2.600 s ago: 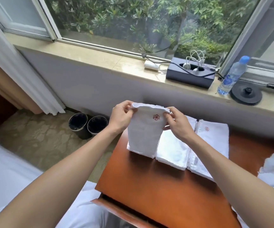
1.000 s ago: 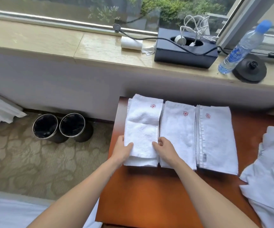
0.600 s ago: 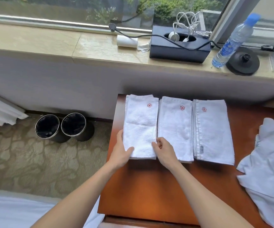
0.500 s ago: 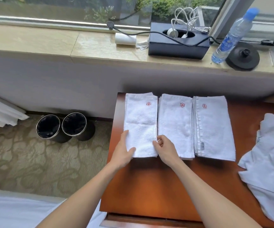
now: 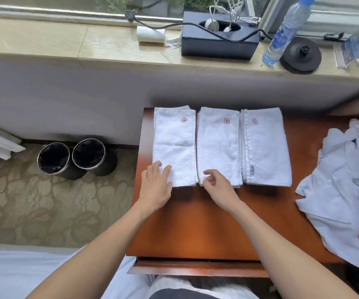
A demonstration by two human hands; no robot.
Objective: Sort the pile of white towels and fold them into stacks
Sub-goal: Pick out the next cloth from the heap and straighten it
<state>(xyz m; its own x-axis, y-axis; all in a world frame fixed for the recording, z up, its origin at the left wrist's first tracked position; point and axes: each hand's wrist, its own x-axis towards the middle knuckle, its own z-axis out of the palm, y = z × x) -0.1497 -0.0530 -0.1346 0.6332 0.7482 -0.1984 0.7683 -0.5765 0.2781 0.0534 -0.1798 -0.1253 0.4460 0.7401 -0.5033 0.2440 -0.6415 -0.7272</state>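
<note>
Neatly folded, three towels lie in a row at the far edge of the table (image 5: 195,223), long sides touching: the left towel (image 5: 174,143), the middle towel (image 5: 218,145) and the right towel (image 5: 264,147). Each bears a small red flower mark near its far end. Layered edges show along the right towel's left side, but how many folds each stack holds is hard to make out, and its small label is unreadable.

The left hand (image 5: 156,184) lies flat, fingers straight and spread, resting on the left towel's near-left corner and covering it; it grips nothing. The right hand (image 5: 217,186) sits at the middle towel's near-left corner with fingers loosely curled. Whether thumb and forefinger pinch the hem I cannot tell.

The unfolded pile (image 5: 342,184) lies crumpled on the table's right side, well apart from the row and cut off by the frame edge. On the sill, the bottle (image 5: 286,33) loses its cap to the top edge.
</note>
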